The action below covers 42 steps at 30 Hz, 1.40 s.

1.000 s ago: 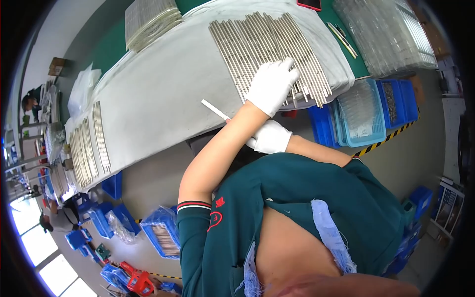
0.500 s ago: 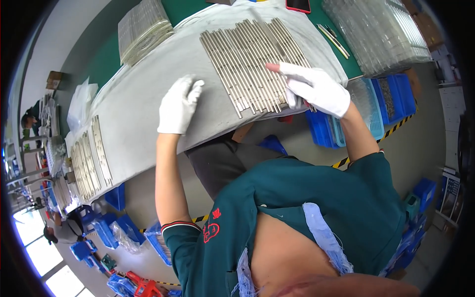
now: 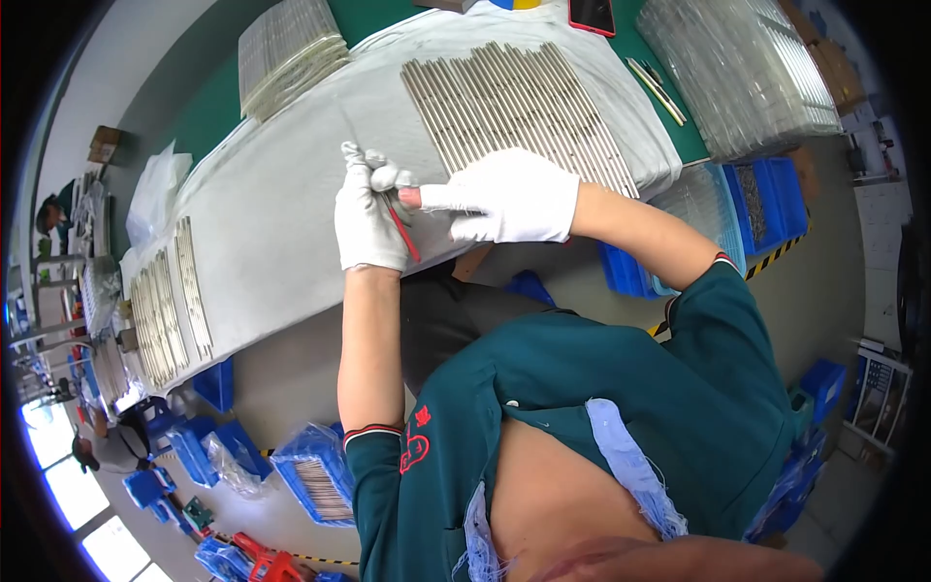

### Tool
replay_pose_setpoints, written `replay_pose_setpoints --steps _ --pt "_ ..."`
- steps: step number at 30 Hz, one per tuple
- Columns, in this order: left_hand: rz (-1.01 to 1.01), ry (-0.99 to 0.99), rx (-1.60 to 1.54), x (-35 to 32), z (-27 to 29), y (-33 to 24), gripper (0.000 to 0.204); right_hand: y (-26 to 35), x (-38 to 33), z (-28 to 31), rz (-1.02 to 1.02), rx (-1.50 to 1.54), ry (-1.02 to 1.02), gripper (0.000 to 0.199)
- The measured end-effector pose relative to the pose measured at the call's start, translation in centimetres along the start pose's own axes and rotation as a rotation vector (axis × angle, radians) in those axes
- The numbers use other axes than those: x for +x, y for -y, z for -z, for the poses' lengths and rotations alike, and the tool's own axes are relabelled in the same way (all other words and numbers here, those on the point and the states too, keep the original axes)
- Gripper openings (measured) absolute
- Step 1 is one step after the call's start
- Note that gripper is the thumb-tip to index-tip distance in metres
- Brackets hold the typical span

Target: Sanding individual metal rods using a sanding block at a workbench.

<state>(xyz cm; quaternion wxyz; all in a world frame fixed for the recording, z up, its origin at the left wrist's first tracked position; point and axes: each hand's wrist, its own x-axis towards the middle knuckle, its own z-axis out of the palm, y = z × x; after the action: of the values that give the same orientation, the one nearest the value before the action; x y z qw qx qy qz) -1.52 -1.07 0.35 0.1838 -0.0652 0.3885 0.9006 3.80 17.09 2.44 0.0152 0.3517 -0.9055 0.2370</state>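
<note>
Head view: left of the rods (image 3: 497, 102), the left hand (image 3: 369, 221) clasped a red stick (image 3: 403, 235) roughly parallel to them, the right hand's (image 3: 519, 197) hold unclear.

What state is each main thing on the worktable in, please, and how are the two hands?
Left hand: gloved, curled around a slim red tool.
Right hand: gloved, one fingertip bare; contact with the tool unclear.
Larger rod group: laid side by side.
Smaller rod group: laid lengthwise, at left.
Cloth: spread out.
Phone: lying flat, screen dark.
Clear plastic trays: stacked.
</note>
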Motion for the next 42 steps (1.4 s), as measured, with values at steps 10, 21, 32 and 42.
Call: replay_pose_setpoints --steps 10,21,32,42 --pt "0.158 0.108 -0.427 0.8 8.4 -2.8 0.039 -8.1 -6.3 0.6 -0.363 -0.571 0.005 0.058" --pt "0.149 0.270 -0.496 0.5 9.4 -2.3 0.041 -11.9 -12.5 3.9 -0.536 -0.579 0.066 0.055" --pt "0.146 0.192 -0.479 0.2 9.0 -2.3 0.039 -9.5 -8.6 1.1 -0.270 -0.638 0.045 0.055" --pt "0.130 0.142 -0.440 0.0 8.6 -2.4 0.038 -12.6 -12.7 3.1 -0.365 -0.584 -0.060 0.048"
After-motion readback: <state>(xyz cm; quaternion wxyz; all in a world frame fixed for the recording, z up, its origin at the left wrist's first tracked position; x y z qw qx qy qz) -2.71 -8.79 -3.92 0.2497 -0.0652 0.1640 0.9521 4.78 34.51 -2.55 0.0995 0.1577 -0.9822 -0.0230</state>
